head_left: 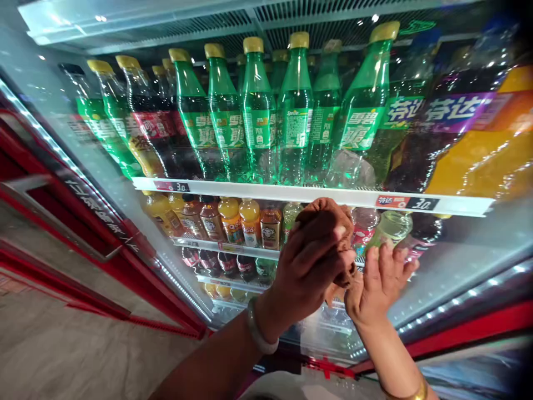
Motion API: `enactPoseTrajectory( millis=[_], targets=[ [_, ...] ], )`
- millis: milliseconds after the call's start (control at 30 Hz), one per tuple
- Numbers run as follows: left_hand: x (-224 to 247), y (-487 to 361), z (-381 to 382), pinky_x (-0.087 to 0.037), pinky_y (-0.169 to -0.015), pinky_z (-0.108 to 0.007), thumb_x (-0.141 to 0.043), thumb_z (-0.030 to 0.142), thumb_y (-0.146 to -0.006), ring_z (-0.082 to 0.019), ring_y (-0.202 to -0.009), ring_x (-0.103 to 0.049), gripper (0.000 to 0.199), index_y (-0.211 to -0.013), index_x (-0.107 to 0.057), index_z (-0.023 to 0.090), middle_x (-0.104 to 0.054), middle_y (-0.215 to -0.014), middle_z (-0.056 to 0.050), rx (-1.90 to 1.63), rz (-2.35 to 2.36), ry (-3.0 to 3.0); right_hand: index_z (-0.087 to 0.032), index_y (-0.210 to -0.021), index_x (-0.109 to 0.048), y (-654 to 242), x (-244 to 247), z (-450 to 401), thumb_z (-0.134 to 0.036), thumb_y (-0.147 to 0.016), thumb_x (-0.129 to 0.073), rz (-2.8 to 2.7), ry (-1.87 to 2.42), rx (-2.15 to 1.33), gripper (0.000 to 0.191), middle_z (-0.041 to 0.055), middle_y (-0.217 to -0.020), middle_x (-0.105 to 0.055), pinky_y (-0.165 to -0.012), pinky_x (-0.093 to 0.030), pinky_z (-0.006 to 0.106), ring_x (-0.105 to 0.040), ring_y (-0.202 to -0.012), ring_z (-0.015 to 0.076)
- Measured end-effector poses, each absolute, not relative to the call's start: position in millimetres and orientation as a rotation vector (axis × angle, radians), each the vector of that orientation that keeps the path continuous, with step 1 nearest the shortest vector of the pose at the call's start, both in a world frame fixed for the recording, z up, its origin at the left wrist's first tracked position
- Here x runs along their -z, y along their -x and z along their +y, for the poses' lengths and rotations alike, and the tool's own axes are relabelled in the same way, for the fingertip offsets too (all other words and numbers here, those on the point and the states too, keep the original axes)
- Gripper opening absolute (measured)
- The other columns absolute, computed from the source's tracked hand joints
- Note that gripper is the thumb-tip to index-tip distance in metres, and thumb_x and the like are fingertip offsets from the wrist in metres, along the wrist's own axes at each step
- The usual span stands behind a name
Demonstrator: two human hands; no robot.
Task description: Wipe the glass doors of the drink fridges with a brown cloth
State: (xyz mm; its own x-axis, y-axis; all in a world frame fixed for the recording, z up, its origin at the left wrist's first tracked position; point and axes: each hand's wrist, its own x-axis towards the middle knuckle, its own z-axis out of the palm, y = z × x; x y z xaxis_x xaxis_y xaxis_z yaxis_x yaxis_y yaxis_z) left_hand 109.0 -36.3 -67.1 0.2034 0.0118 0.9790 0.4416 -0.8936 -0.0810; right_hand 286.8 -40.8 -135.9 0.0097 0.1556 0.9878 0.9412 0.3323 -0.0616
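My left hand [306,264], with a pale bangle at its wrist, grips a crumpled brown cloth [322,214]. The cloth is just below and partly overlaps the white shelf edge [250,190] of a drinks fridge. To the right of it, my right hand [378,280] is raised with fingers stretched apart, a gold bracelet [416,391] on that wrist. Its thumb side is close to the cloth; whether they touch I cannot tell. Behind the hands, small bottles are partly hidden, among them a pale green bottle [389,226].
Green Sprite bottles [258,119], cola bottles [152,119] and orange soda bottles [478,161] line the top shelf. Lower shelves hold small juice bottles [229,214] and dark bottles [228,264]. At the left stands a red frame with a metal handle [120,253], above a grey floor [83,344].
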Motion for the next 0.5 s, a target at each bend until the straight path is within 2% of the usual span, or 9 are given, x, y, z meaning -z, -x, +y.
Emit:
enactPoseTrajectory(
  millis=[67, 133, 167, 233, 400, 500],
  targets=[
    [82, -108, -36, -0.044, -0.128, -0.05, -0.053, 0.024, -0.105, -0.024, -0.148, -0.049, 0.028, -0.129, -0.068, 0.025, -0.066, -0.14, -0.002, 1.687, -0.419, 2.18, -0.023, -0.165, -0.034, -286, 136, -40, -0.025, -0.099, -0.045, -1.428, 1.045, 0.86, 0.067, 0.009, -0.171, -0.033, -0.133, -0.012, 0.06, -0.022, -0.163, 0.0287],
    [102, -108, -40, -0.044, -0.128, -0.038, -0.061, 0.019, -0.101, -0.02, -0.149, -0.047, 0.026, -0.124, -0.071, 0.027, -0.068, -0.138, 0.004, 1.568, -0.415, 2.22, -0.023, -0.164, -0.036, -285, 135, -40, -0.024, -0.1, -0.044, -1.431, 1.036, 0.854, 0.064, 0.0066, -0.171, -0.032, -0.135, -0.011, 0.052, -0.023, -0.163, 0.0241],
    [110, -106, -41, -0.043, -0.128, -0.035, -0.065, 0.021, -0.1, -0.019, -0.148, -0.048, 0.026, -0.123, -0.072, 0.029, -0.067, -0.14, 0.007, 1.479, -0.434, 2.247, -0.023, -0.164, -0.036, -284, 134, -41, -0.025, -0.101, -0.044, -1.432, 1.035, 0.843, 0.063, 0.0057, -0.171, -0.032, -0.135, -0.01, 0.05, -0.023, -0.162, 0.023],
    [114, -102, -44, -0.043, -0.128, -0.034, -0.07, 0.025, -0.098, -0.019, -0.147, -0.049, 0.026, -0.122, -0.073, 0.032, -0.066, -0.142, 0.009, 1.395, -0.46, 2.273, -0.024, -0.164, -0.036, -279, 132, -45, -0.026, -0.102, -0.042, -1.433, 1.041, 0.795, 0.063, 0.0055, -0.172, -0.031, -0.135, -0.009, 0.053, -0.022, -0.163, 0.0245],
    [95, -90, -37, -0.041, -0.128, -0.041, -0.073, 0.028, -0.095, -0.022, -0.151, -0.045, 0.034, -0.127, -0.071, 0.037, -0.064, -0.147, 0.006, 1.37, -0.477, 2.254, -0.026, -0.167, -0.026, -253, 130, -54, -0.032, -0.104, -0.038, -1.446, 1.108, 0.586, 0.065, 0.0079, -0.176, -0.017, -0.128, 0.005, 0.072, -0.008, -0.165, 0.0337],
    [107, -89, -33, -0.048, -0.123, -0.04, -0.072, 0.026, -0.095, -0.022, -0.15, -0.046, 0.026, -0.117, -0.075, 0.039, -0.066, -0.143, 0.01, 1.471, -0.475, 2.183, -0.026, -0.167, -0.028, -241, 138, -52, -0.034, -0.105, -0.03, -1.476, 1.101, 0.604, 0.062, 0.0045, -0.175, -0.021, -0.13, 0.008, 0.067, -0.009, -0.165, 0.0285]
  ],
)
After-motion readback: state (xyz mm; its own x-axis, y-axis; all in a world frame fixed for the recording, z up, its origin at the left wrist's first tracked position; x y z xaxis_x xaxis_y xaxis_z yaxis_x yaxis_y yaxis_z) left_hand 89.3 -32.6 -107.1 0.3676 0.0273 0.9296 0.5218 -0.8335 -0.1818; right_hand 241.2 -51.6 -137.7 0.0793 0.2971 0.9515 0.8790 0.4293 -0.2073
